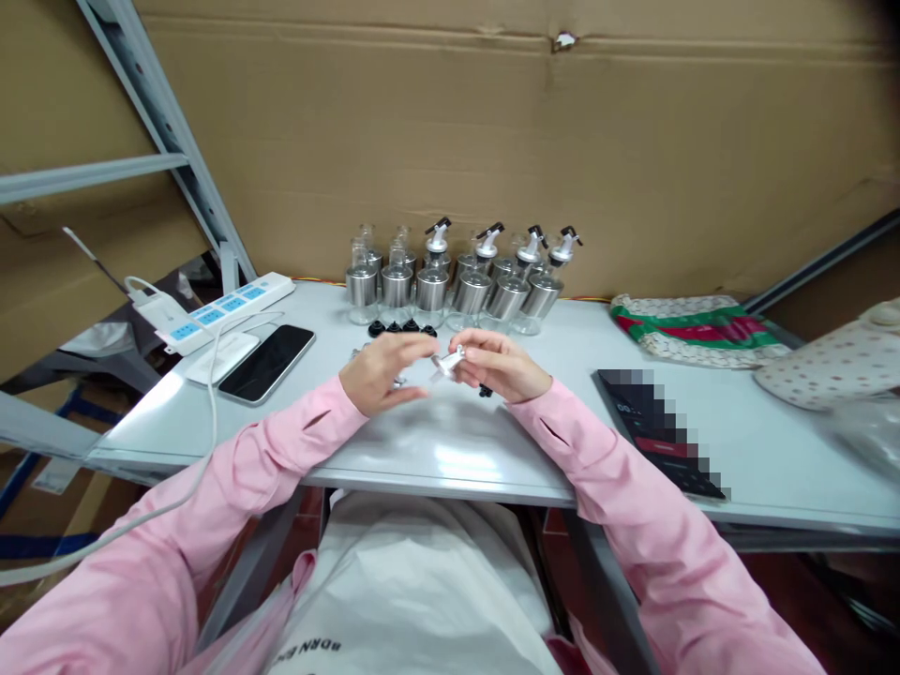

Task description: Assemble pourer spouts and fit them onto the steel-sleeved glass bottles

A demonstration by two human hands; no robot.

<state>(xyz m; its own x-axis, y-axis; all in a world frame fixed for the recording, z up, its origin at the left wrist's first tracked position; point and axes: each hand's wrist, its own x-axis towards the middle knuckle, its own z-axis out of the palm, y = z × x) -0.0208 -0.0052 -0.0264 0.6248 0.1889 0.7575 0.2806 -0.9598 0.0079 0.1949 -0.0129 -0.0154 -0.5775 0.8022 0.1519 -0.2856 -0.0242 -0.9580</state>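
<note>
Between thumb and fingers, my right hand [502, 364] holds a small white and silver spout piece [448, 362] over the middle of the table. Just left of it, my left hand [386, 371] is open, its thumb and fingers apart on either side of a gap. Small silvery parts lie partly hidden behind my left hand. A row of black caps [411, 328] sits beyond my hands, and a small black part [486, 391] lies under my right hand. Farther back stand several glass and steel bottles [471, 292]; some carry white spouts with black levers [487, 242].
On the left are a power strip [229, 311], a white device [223, 358], a black phone [268, 364] and a cable crossing the table edge. A dark tablet [657, 431], a patterned cloth [696, 328] and a dotted bag [836, 361] lie on the right. Cardboard [492, 122] stands behind.
</note>
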